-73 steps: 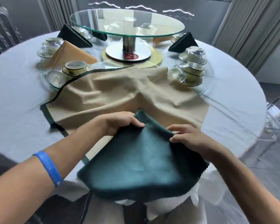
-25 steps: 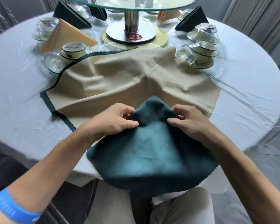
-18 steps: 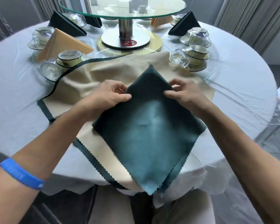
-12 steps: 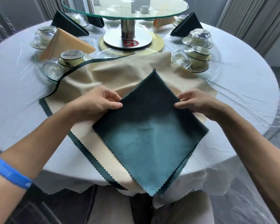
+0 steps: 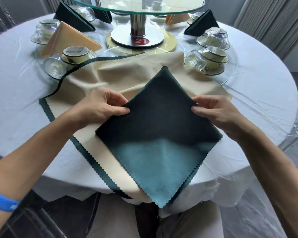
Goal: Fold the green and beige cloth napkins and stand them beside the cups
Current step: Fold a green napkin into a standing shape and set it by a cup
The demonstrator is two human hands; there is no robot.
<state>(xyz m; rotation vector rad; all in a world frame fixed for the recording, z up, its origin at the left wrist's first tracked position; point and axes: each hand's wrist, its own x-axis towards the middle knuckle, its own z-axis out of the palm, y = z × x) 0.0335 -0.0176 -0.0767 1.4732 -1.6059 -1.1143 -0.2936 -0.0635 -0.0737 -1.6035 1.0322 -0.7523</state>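
So I had the dark green square cloth napkin with the zigzag-cut edges turned like a diamond, one corner pointing to 12 o'clock at the steel-and-glass turntable and the opposite corner hanging off the near edge of the round white-clothed counter at 6. That way the side corners sat right where I could reach them. My left hand pinched the upper left edge at about 10 o'clock, thumb on top and fingers curled under. My right hand did the same on the upper right edge at about 2, thumb on the cloth, the other fingers bent above it.

The green one lay on top of the big unfolded beige cloth napkin, which I figured made a flat pad to fold on and was next in line anyway. Finished triangles already stood by the upside-down glass cups: a peach-beige folded one at 10 o'clock, a dark one at 1. The nearest cups sat at 2, so that was probably where this one belonged.
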